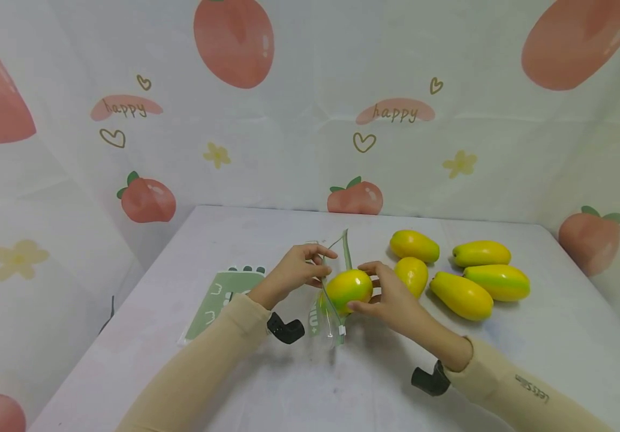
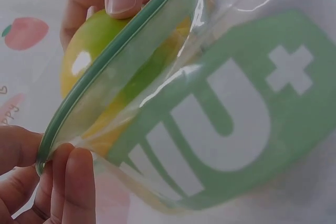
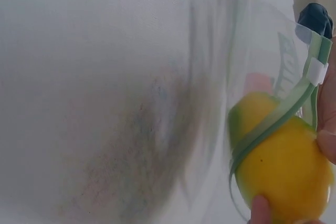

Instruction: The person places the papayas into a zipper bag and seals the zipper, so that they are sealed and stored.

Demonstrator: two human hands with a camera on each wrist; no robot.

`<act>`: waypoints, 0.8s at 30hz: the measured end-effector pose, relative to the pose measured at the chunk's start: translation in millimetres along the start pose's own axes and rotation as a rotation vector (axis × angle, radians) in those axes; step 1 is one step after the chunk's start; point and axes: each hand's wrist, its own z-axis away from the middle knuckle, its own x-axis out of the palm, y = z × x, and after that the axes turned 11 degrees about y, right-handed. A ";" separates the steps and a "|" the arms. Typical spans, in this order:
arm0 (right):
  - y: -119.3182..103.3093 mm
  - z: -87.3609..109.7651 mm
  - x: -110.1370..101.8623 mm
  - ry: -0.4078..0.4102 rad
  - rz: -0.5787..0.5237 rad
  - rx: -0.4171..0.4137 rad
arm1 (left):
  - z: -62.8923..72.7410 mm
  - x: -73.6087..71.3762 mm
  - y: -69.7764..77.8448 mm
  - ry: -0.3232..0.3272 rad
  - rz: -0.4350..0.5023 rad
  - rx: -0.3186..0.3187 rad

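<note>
My left hand (image 1: 296,268) pinches the mouth edge of a clear zip bag (image 2: 236,108) with green print. In the left wrist view its thumb and fingers meet at one end of the green zip strip. My right hand (image 1: 393,299) grips a smooth, oblong yellow-green fruit (image 1: 354,287), thumb below and fingers behind it in the head view. Part of the fruit lies inside the bag mouth, behind the strip, and its near end sticks out toward the right palm. A white slider (image 3: 315,72) sits on the strip, close to the right hand in the right wrist view.
Several similar yellow fruits (image 1: 461,295) lie on the white table (image 1: 558,348) to the right, one close behind the right hand. At left, a flat green-printed bag (image 1: 207,303) lies partly under the left forearm. A peach-patterned cloth (image 1: 288,156) hangs behind the table.
</note>
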 end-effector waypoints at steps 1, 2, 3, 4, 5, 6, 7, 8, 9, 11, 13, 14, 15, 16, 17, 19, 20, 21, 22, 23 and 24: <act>0.3 0.0 0.2 -0.005 -0.004 0.002 | -0.1 0.1 0.4 0.000 0.001 -0.001; 0.6 0.0 0.4 -0.012 -0.010 0.007 | -0.2 0.2 0.7 -0.001 0.002 0.001; 0.7 0.0 0.4 -0.018 -0.016 0.013 | -0.3 0.3 1.0 -0.001 0.002 0.000; 0.8 0.1 0.5 -0.024 -0.022 0.019 | -0.5 0.3 1.2 -0.001 0.001 0.000; 0.8 0.2 0.5 -0.030 -0.026 0.025 | -0.5 0.3 1.5 0.000 0.000 0.000; 0.9 0.3 0.5 -0.036 -0.031 0.032 | -0.5 0.2 1.9 0.002 -0.001 -0.004; 0.9 0.5 0.5 -0.039 -0.034 0.036 | -0.5 0.3 2.1 0.002 -0.004 -0.004; 0.9 0.6 0.6 -0.042 -0.037 0.040 | -0.5 0.3 2.3 0.003 -0.005 -0.004; 0.9 0.8 0.6 -0.044 -0.036 0.042 | -0.5 0.3 2.5 0.003 -0.006 -0.006; 0.9 1.3 0.9 -0.044 -0.036 0.040 | -0.4 0.4 2.8 0.003 -0.005 -0.003; 1.0 1.6 1.3 -0.042 -0.036 0.033 | -0.6 0.4 2.7 0.001 -0.004 0.001; 1.0 1.7 1.5 -0.041 -0.035 0.029 | -0.6 0.4 2.7 0.000 -0.002 0.004; 1.0 1.8 1.7 -0.039 -0.035 0.025 | -0.8 0.2 2.7 -0.001 -0.002 0.008; 0.9 1.9 2.0 -0.038 -0.033 0.021 | -1.0 0.1 2.7 -0.002 -0.003 0.013; 0.8 2.1 2.2 -0.036 -0.030 0.021 | -1.0 -0.1 2.9 -0.003 -0.003 0.015; 0.5 2.5 2.5 -0.033 -0.023 0.019 | -1.2 0.1 3.0 -0.006 -0.002 0.025; 0.4 2.6 2.7 -0.032 -0.019 0.017 | -1.4 0.2 3.1 -0.008 -0.001 0.027; 0.4 2.7 3.1 -0.030 -0.013 0.017 | -1.3 0.4 3.4 -0.008 -0.002 0.030; 0.5 2.8 3.4 -0.031 -0.007 0.018 | -1.4 0.8 3.5 -0.009 -0.003 0.030; 0.7 2.9 3.6 -0.031 0.001 0.014 | -1.4 1.0 3.7 -0.009 -0.003 0.030; 1.4 3.0 3.7 -0.032 0.010 0.002 | -1.6 1.4 3.8 -0.009 -0.003 0.027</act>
